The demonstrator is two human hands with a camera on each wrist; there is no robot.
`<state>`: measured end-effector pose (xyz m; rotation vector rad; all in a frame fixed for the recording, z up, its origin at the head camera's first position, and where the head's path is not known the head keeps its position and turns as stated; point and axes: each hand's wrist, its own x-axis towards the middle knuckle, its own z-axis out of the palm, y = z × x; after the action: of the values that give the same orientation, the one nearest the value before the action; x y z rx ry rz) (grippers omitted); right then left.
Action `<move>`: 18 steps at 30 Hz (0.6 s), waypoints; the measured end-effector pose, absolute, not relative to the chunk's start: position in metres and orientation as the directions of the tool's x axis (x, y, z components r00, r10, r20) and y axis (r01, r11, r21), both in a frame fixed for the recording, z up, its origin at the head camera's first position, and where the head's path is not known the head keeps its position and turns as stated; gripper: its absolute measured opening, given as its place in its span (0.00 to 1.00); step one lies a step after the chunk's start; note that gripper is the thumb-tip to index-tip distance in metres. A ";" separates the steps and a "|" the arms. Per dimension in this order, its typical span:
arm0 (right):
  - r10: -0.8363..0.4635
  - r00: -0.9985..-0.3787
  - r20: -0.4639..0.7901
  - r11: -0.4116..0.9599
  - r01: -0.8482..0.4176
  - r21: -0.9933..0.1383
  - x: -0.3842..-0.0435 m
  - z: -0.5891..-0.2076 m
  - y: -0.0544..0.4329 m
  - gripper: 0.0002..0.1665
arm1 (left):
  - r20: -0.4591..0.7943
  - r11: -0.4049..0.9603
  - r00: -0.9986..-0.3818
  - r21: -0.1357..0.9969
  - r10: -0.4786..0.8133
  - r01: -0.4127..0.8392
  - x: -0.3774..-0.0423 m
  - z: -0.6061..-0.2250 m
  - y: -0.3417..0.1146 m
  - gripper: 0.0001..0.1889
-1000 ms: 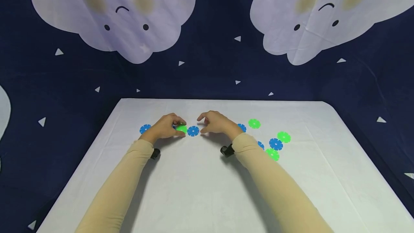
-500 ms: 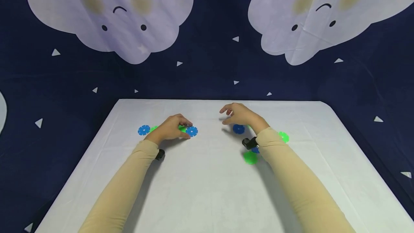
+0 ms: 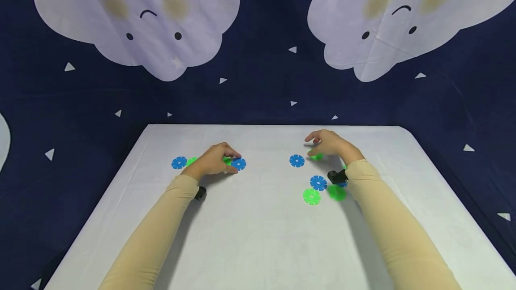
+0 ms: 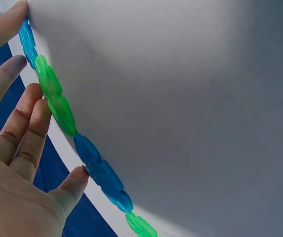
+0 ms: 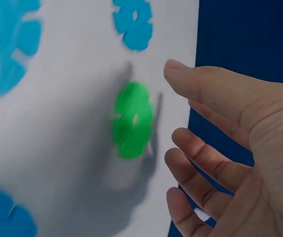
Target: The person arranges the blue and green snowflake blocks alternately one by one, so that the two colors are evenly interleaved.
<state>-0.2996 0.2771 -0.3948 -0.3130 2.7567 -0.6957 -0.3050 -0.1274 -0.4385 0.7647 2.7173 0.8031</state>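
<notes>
Slotted plastic discs, blue and green by turns, form an edge-to-edge row on the left of the white table. My left hand (image 3: 212,159) lies over that row and covers its middle. Its thumb and index tips flank the end blue disc (image 3: 238,164), while the other fingers rest along the green disc (image 4: 55,96) and the blue disc (image 4: 102,170) behind it. My right hand (image 3: 329,143) is further right with its fingers spaced apart and holding nothing. It hovers beside a loose green disc (image 5: 133,121), which it partly covers in the head view.
A loose blue disc (image 3: 297,160) lies just left of the right hand. Nearer the front are another blue disc (image 3: 318,183) and two green discs, a left one (image 3: 311,196) and a right one (image 3: 337,193). The white table (image 3: 258,236) ends at a dark cloud-print cloth (image 3: 258,93).
My right hand has moved right, from beside the row's end blue disc to the loose green disc. My left hand has shifted slightly right, its fingertips now at that end blue disc.
</notes>
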 end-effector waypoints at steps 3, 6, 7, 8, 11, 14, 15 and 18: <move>-0.267 -0.934 -0.238 0.861 -0.120 -0.494 -0.298 -0.399 0.286 0.35 | -0.052 0.717 -0.844 0.557 0.533 0.418 -0.304 -0.439 -0.128 0.26; -0.252 -0.932 -0.259 0.856 -0.090 -0.509 -0.296 -0.403 0.293 0.35 | -0.057 0.720 -0.847 0.559 0.528 0.412 -0.305 -0.439 -0.127 0.26; -0.248 -0.932 -0.264 0.852 -0.081 -0.517 -0.295 -0.404 0.294 0.34 | -0.055 0.721 -0.848 0.557 0.528 0.412 -0.305 -0.439 -0.126 0.25; -0.246 -0.932 -0.265 0.850 -0.075 -0.522 -0.294 -0.405 0.295 0.34 | -0.057 0.722 -0.849 0.558 0.525 0.409 -0.305 -0.439 -0.126 0.25; -0.248 -0.933 -0.263 0.836 -0.069 -0.544 -0.292 -0.405 0.297 0.33 | -0.059 0.721 -0.854 0.567 0.517 0.398 -0.305 -0.438 -0.126 0.25; -0.256 -0.932 -0.256 0.825 -0.072 -0.561 -0.290 -0.406 0.298 0.32 | -0.060 0.718 -0.855 0.574 0.516 0.394 -0.305 -0.438 -0.127 0.25; -0.258 -0.932 -0.253 0.822 -0.074 -0.565 -0.290 -0.406 0.299 0.31 | -0.060 0.718 -0.855 0.575 0.515 0.392 -0.304 -0.437 -0.127 0.25; -0.258 -0.935 -0.245 0.818 -0.076 -0.570 -0.290 -0.409 0.301 0.30 | -0.063 0.719 -0.856 0.576 0.513 0.389 -0.304 -0.437 -0.126 0.24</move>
<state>-0.2902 0.3007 -0.4095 -0.2539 2.6903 -0.8248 -0.3042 -0.1262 -0.4372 0.7203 2.7061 0.8334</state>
